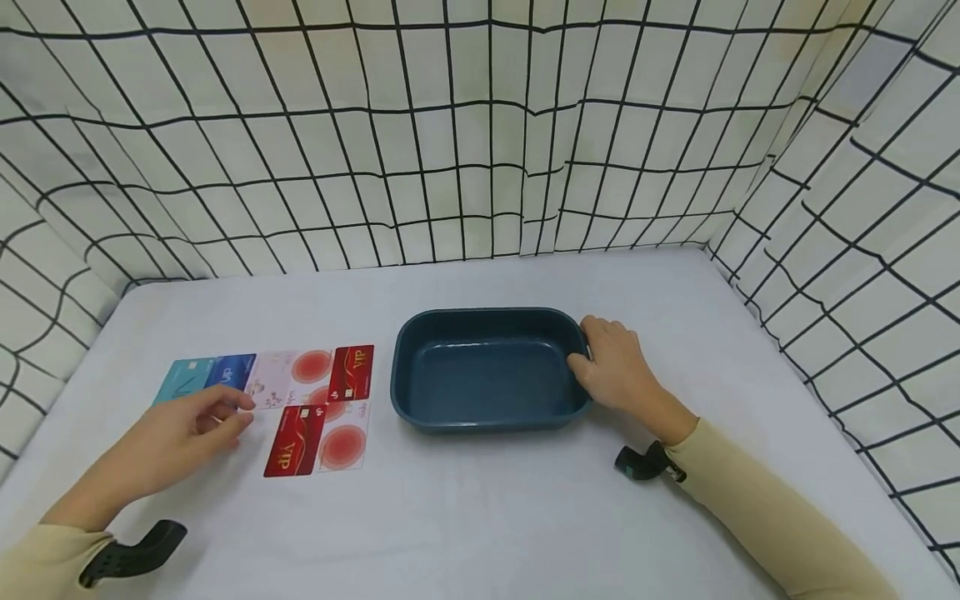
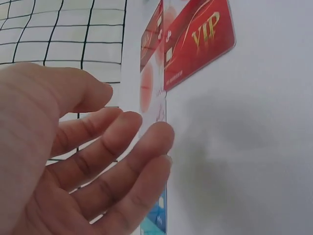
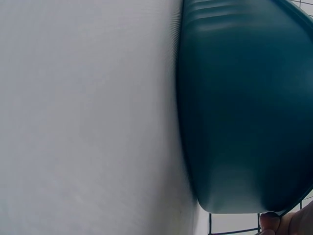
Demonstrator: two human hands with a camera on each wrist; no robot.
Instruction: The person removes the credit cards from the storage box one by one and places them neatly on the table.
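Note:
A dark teal rectangular tray (image 1: 487, 375) stands on the white table, its inside bare. My right hand (image 1: 618, 367) grips its right rim, thumb on the inner side; the right wrist view shows the tray's outer wall (image 3: 244, 112) close up. Left of the tray lie several flat cards: a teal card (image 1: 183, 379), a blue card (image 1: 231, 369), pale pink cards with red circles (image 1: 311, 367), and red VIP cards (image 1: 351, 372), (image 1: 295, 442). My left hand (image 1: 176, 437) hovers by the blue card with loosely bent fingers, holding nothing, and hides parts of the left cards.
A black wire grid fence (image 1: 450, 137) rises along the back and both sides of the table (image 1: 480, 517), with pale cloth behind it. A black strap piece (image 1: 135, 552) hangs at the left wrist, another black piece (image 1: 645, 461) at the right.

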